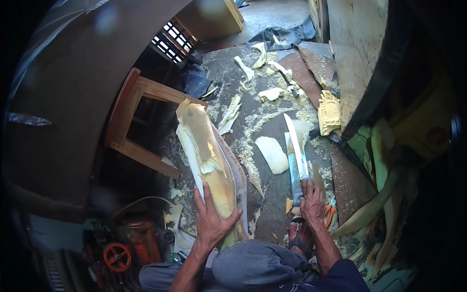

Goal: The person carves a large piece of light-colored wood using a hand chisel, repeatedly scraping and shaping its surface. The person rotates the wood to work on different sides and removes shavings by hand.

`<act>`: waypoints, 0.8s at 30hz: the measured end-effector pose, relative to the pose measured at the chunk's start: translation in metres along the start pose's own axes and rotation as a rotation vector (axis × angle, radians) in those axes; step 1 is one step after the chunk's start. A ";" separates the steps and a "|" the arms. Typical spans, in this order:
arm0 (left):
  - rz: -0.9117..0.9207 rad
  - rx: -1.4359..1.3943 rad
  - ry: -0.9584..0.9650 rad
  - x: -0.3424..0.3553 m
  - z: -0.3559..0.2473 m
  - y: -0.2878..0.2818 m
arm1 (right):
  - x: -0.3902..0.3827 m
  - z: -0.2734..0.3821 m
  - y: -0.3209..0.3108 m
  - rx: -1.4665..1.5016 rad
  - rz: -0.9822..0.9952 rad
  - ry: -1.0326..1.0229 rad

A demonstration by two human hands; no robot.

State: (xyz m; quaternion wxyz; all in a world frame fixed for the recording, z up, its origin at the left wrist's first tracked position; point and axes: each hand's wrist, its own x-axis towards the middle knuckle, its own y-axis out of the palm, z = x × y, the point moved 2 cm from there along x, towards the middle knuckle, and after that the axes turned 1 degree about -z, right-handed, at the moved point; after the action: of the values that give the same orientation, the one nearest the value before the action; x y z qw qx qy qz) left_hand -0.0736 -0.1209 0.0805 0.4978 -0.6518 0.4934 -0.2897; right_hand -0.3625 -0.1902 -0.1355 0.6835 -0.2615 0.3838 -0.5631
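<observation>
Head view: left hand (214, 224) spread over long foam pad (220, 187) near left edge of floor (273, 209), right hand (313, 202) closed round knife (297, 148); trimming looks partway, scraps (271, 94) strewn, ragged pad apparently unfinished.

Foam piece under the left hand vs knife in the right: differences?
Size: the foam piece is broad and thick; the knife is narrow and thin.
Colour: the foam piece is yellowish-brown with whitish areas; the knife's blade is pale and shiny.
Hold: the left hand spreads across the foam piece; the right hand grips the knife.
Shared: both are long.
</observation>
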 end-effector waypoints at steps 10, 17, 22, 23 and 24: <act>-0.070 0.125 0.097 0.004 -0.018 0.013 | -0.014 0.000 -0.044 0.463 -0.062 0.089; 0.132 0.073 0.039 0.024 -0.018 0.006 | -0.008 0.030 -0.063 0.500 -0.025 0.123; 0.226 0.055 0.208 0.083 0.031 -0.037 | 0.006 0.047 -0.067 0.661 0.077 0.106; 0.254 -0.015 0.252 0.101 0.045 -0.048 | 0.008 0.050 -0.067 0.685 0.112 0.119; 0.306 -0.062 0.214 0.116 0.059 -0.054 | 0.010 0.054 -0.068 0.722 0.138 0.110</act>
State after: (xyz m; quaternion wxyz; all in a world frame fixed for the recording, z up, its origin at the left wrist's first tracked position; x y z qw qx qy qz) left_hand 0.0374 -0.2065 0.0982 0.4604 -0.5497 0.6456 -0.2628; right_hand -0.3563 -0.2198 -0.0530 0.7465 0.0534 0.2133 -0.6280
